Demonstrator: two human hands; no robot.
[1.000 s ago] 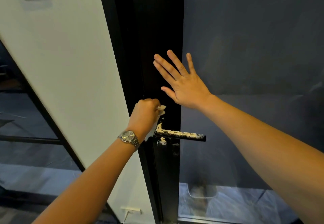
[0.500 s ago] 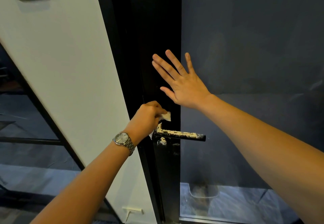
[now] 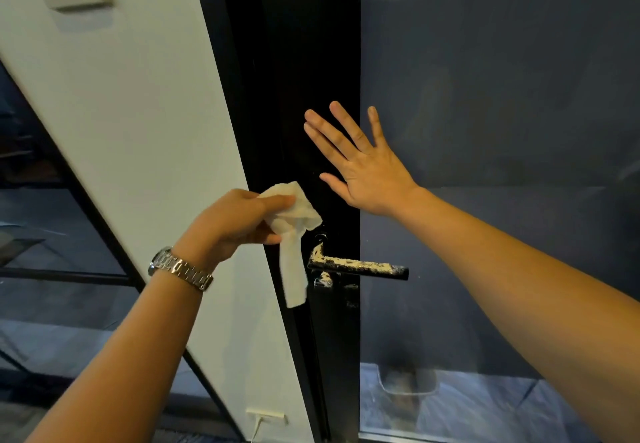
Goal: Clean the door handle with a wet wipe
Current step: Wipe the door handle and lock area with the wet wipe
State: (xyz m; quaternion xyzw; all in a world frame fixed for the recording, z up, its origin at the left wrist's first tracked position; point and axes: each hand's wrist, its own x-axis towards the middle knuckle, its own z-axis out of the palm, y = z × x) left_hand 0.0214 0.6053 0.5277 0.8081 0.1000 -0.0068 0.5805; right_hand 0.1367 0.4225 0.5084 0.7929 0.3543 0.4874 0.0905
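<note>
Door handle (image 3: 358,266) white-crusted along top: cleaning barely begun. Left hand (image 3: 232,226) pinches wet wipe (image 3: 294,231) beside handle base. Right hand (image 3: 360,168) splayed flat on door frame (image 3: 322,61), empty.

black door frame (image 3: 329,78), soiled handle (image 3: 358,266) mounted

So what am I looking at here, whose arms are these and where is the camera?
No machine here: a person wears a camera on the head, looking forward and down, so you see their own two arms. The left hand, with a wristwatch, grips a white wet wipe that hangs beside the door handle. The handle is black and speckled with pale dirt. The right hand is spread flat against the dark door, holding nothing. A white wall is on the left.
</note>
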